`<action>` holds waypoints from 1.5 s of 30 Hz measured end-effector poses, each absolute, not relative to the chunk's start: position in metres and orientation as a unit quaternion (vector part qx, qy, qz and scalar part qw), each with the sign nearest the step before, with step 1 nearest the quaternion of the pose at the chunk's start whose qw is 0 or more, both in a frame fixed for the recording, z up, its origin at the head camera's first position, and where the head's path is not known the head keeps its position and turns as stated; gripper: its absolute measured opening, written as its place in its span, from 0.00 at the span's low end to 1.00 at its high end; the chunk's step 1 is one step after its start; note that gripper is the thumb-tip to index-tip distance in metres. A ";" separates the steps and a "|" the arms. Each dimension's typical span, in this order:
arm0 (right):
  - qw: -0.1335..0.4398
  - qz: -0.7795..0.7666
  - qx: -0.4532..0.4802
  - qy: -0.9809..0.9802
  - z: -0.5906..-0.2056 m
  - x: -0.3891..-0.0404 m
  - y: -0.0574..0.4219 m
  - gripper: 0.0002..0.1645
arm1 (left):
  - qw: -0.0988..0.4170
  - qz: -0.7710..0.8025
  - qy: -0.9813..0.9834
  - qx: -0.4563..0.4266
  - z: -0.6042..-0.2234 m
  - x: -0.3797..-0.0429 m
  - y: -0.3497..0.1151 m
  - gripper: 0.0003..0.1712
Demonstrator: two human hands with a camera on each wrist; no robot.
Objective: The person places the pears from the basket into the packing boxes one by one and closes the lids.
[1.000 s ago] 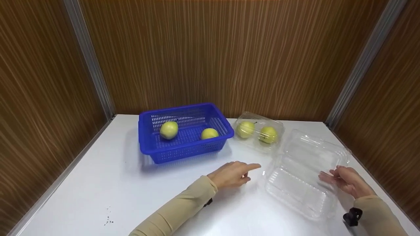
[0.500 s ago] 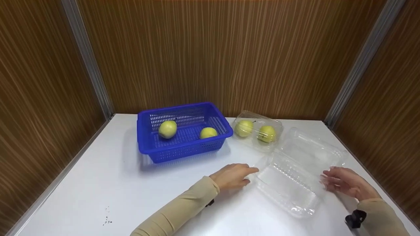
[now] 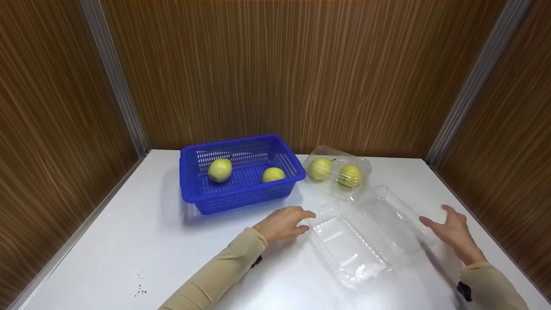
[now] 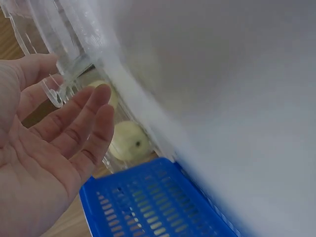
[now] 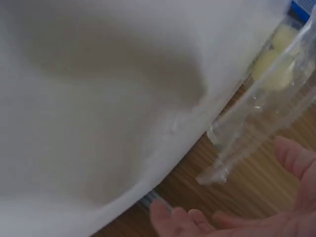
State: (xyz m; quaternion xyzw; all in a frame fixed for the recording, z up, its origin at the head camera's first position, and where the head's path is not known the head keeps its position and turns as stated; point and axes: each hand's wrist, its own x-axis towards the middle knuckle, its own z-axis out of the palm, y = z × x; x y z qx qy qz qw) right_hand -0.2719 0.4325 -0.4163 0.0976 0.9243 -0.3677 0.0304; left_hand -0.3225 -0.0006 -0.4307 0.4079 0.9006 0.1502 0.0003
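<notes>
My left hand (image 3: 284, 226) pinches the left rim of a clear plastic clamshell container (image 3: 351, 245) between thumb and index finger. Its other fingers (image 4: 94, 143) extend loosely in the left wrist view. The container lies unfolded over the white table, with its ribbed tray on the near left and its lid (image 3: 389, 217) on the far right; nothing sits inside. Off the lid's right side, my right hand (image 3: 452, 234) is spread, thumb and fingers apart, holding nothing. In the right wrist view the lid edge (image 5: 256, 118) slants past that hand.
A blue perforated basket (image 3: 241, 193) stands at the back left with two yellow-green apples (image 3: 220, 170) inside. Right of it is a second clear container (image 3: 363, 163) holding two more apples (image 3: 320, 168). Wood-grain panels (image 3: 275, 77) enclose the white table (image 3: 193, 254).
The empty container has slid left along with my left hand, its lid drawing away from the right side. My right hand has let go of the lid and spread its fingers.
</notes>
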 end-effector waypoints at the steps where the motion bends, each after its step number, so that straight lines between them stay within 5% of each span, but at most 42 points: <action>1: 0.007 -0.343 0.080 0.936 -0.417 -0.271 0.427 0.60 | -0.003 0.152 0.901 0.405 -0.431 -0.324 -0.004 0.22; 8: -0.087 -0.283 -0.095 0.950 -0.420 -0.265 0.376 0.28 | -0.025 0.166 0.908 0.383 -0.430 -0.330 -0.021 0.21; 13: -0.131 -0.263 -0.262 0.919 -0.421 -0.260 0.341 0.16 | -0.034 0.181 0.912 0.367 -0.431 -0.334 -0.028 0.21; 19: -0.015 -0.249 -0.357 0.900 -0.417 -0.249 0.307 0.19 | -0.033 0.178 0.919 0.349 -0.429 -0.338 -0.034 0.25; 24: 0.007 -0.214 -0.383 0.898 -0.419 -0.240 0.286 0.19 | -0.027 0.174 0.927 0.331 -0.418 -0.338 -0.037 0.25; 36: -0.020 -0.200 -0.439 0.876 -0.421 -0.238 0.264 0.07 | -0.237 0.241 0.908 0.246 -0.391 -0.356 -0.031 0.09; 45: -0.043 -0.195 -0.454 0.868 -0.423 -0.238 0.260 0.07 | -0.221 0.289 0.916 0.171 -0.391 -0.382 -0.028 0.09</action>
